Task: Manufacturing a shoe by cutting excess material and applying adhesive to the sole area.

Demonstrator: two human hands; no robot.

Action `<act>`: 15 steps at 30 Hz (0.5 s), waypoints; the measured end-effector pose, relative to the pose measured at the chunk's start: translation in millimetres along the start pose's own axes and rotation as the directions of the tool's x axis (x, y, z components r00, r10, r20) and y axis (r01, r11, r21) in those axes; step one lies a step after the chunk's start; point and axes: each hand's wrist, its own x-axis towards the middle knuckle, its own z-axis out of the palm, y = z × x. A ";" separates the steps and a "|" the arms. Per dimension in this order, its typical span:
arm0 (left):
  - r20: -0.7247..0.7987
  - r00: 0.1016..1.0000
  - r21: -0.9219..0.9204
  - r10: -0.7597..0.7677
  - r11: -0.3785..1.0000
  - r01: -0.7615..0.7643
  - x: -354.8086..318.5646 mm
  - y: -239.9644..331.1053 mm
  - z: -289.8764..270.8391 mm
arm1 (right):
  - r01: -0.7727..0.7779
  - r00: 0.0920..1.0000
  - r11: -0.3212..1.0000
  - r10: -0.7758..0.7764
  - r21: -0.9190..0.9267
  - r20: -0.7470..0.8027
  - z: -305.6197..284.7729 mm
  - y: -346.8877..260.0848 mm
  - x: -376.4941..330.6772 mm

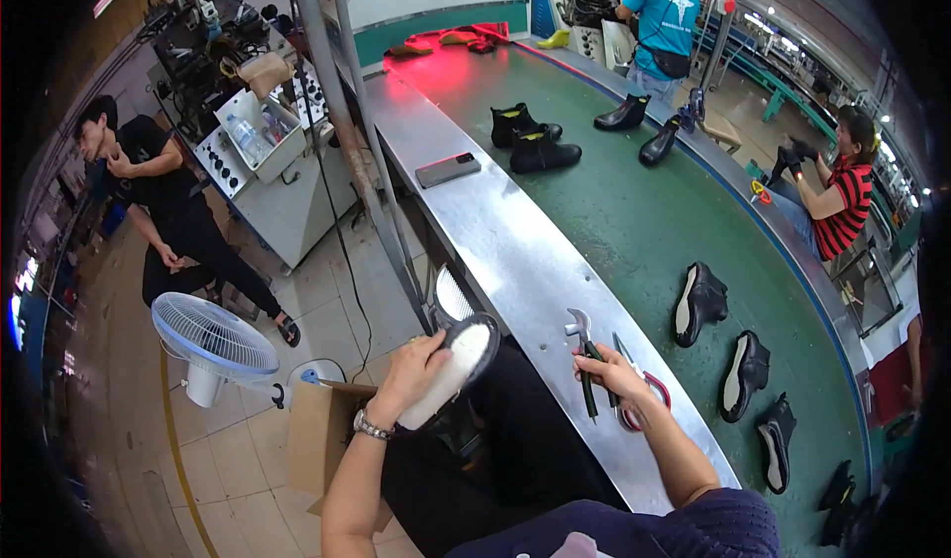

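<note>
My left hand (408,372) is closed around a dark shoe (483,328) above my lap. The shoe's white underside (451,372) faces up. Over the metal ledge, my right hand (616,378) grips lasting pincers (586,345) with dark handles and a hammer-like metal head. The jaws point away from me, apart from the shoe. Beside that hand, scissors with red handles (662,392) lie on the metal ledge (515,251), partly hidden by the fingers.
Several black ankle boots (701,304) rest on the green conveyor belt (614,221). A phone (448,170) lies on the ledge. Left of me stand a fan (216,335), a cardboard box (322,434) and a metal post (347,112). A seated person (163,182) is beyond; others work across the belt.
</note>
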 end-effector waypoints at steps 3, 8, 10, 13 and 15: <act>-0.091 0.995 0.374 0.028 0.927 0.008 3.8 1.8 7.0 | -0.013 0.992 0.983 0.036 -0.186 0.119 2.1 -9.0 -0.6; -0.189 0.982 0.471 0.026 0.880 0.067 16.9 -3.7 17.5 | 0.216 0.923 0.909 -0.071 -0.355 0.379 22.2 -45.8 -1.6; -0.297 0.951 0.342 -0.083 0.921 0.187 23.4 -5.6 12.3 | 0.246 0.889 0.888 -0.047 -0.390 0.455 45.3 -75.9 -7.4; -0.352 0.915 0.203 -0.196 0.938 0.279 18.0 -28.5 -5.7 | 0.307 0.842 0.739 0.082 -0.599 0.533 73.8 -90.0 12.0; -0.190 0.870 -0.040 -0.456 0.888 0.457 10.1 -42.0 -17.7 | 0.313 0.809 0.722 0.137 -0.617 0.571 93.8 -96.8 20.5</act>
